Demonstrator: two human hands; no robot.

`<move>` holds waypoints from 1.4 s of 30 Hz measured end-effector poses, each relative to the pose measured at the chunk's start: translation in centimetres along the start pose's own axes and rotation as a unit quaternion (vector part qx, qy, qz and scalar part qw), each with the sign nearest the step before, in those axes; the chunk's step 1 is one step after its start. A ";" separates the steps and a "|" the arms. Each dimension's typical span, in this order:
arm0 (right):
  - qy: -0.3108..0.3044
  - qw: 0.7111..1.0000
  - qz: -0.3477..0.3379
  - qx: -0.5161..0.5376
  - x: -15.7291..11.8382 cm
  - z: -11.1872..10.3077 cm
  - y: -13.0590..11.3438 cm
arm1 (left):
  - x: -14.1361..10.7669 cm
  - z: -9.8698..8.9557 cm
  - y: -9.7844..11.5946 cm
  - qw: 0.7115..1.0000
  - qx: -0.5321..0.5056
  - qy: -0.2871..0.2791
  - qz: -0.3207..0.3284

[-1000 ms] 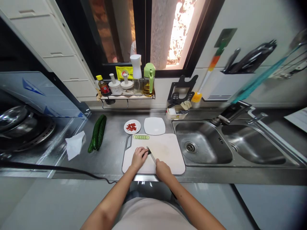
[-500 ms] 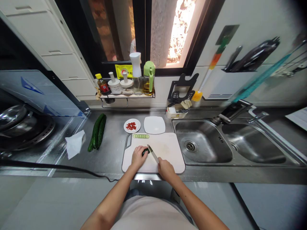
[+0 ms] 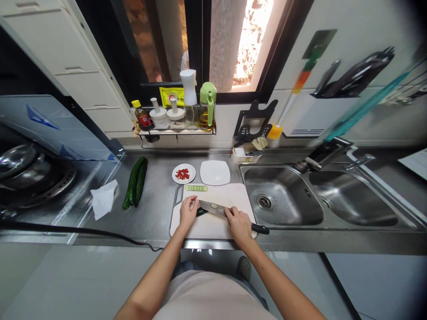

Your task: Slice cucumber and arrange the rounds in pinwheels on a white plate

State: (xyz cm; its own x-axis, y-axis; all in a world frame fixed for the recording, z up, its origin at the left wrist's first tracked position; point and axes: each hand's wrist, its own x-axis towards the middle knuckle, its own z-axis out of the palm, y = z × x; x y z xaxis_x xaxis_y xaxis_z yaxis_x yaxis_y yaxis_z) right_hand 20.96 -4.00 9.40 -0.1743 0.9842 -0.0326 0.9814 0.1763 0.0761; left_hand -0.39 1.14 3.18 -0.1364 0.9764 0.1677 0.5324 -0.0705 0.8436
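Clock positions are taken from the centre of the chopping board, white with grey edging. 12 o'clock: square plate, plain white. Between 10 and 11: round plate, white; chopped pieces, red. Between 9 and 10: whole cucumbers, dark green. Cucumber slices: pale green, darker-rimmed. Knife: silver-grey blade, black handle.

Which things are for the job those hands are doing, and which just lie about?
In the job:
black-handled steel knife in the right hand
dark green cucumber piece by the left hand
round pale green slices
white grey-edged board

Just lying about, it seems:
white crumpled paper
two long dark green cucumbers
round white plate with red bits
square white plate
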 end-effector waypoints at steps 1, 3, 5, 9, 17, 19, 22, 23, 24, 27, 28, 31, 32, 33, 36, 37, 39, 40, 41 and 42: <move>0.019 1.000 -0.001 0.000 0.0 0.1 0.1 | 0.3 -0.2 0.4 1.000 0.004 -0.013 0.008; 0.051 0.999 -0.007 0.004 -0.1 0.2 0.2 | 0.8 -0.6 1.3 0.998 0.024 -0.044 0.036; 0.068 0.997 -0.017 0.014 -0.1 0.2 0.2 | 1.2 -1.0 2.3 0.993 0.054 -0.077 0.071; 0.040 0.998 -0.027 0.044 -0.1 -0.3 0.2 | 1.7 -1.4 4.1 0.973 0.114 -0.158 0.121; -0.016 0.995 -0.013 0.094 -0.1 -0.5 0.6 | 1.9 -0.6 5.5 0.960 0.098 -0.235 0.116; -0.018 0.996 -0.011 0.089 -0.2 -0.3 0.7 | 1.9 -0.3 5.6 0.963 0.079 -0.234 0.107; -0.019 0.997 -0.008 0.075 -0.4 -0.1 1.0 | 2.0 0.3 5.5 0.968 0.060 -0.225 0.095; -0.019 0.997 -0.006 0.071 -0.4 0.0 1.1 | 2.1 0.5 5.4 0.970 0.052 -0.218 0.089; -0.019 0.998 -0.002 0.068 -0.5 0.0 1.2 | 2.3 0.7 5.2 0.973 0.042 -0.211 0.080; -0.024 0.997 0.012 0.069 -0.8 0.3 1.5 | 3.2 1.1 4.2 0.983 0.011 -0.184 0.022; -0.028 0.997 0.018 0.074 -1.0 0.4 1.7 | 3.6 1.3 3.8 0.985 0.005 -0.172 -0.001; -0.044 0.994 0.043 0.094 -1.4 0.9 2.1 | 4.8 1.8 2.5 0.990 0.020 -0.128 -0.053; -0.049 0.992 0.053 0.101 -1.5 1.1 2.2 | 5.2 1.9 2.1 0.990 0.032 -0.119 -0.065; -0.053 0.991 0.065 0.108 -1.6 1.2 2.3 | 5.6 2.2 1.8 0.990 0.045 -0.115 -0.075; -0.054 0.985 0.095 0.132 -1.8 1.4 2.4 | 6.5 2.9 1.4 0.986 0.083 -0.120 -0.086; -0.051 0.984 0.101 0.140 -1.8 1.5 2.5 | 6.8 3.2 1.4 0.985 0.094 -0.122 -0.084; -0.044 0.982 0.107 0.152 -1.7 1.5 2.5 | 7.5 3.7 1.5 0.983 0.113 -0.128 -0.073; -0.041 0.981 0.107 0.156 -1.7 1.4 2.5 | 7.8 4.0 1.6 0.981 0.124 -0.131 -0.068; -0.038 0.980 0.108 0.161 -1.6 1.4 2.4 | 8.1 4.2 1.7 0.979 0.139 -0.134 -0.063; -0.036 0.980 0.109 0.165 -1.6 1.4 2.4 | 8.4 4.4 1.8 0.977 0.155 -0.137 -0.059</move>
State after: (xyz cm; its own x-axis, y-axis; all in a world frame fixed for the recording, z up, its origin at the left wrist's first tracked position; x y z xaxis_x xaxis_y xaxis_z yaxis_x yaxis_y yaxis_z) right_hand 23.74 -5.16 8.25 0.0368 0.9917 -0.1230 0.9695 -0.0653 -0.2364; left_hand 3.09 10.12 3.85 -0.0066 0.9949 -0.1006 0.7589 0.0705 0.6474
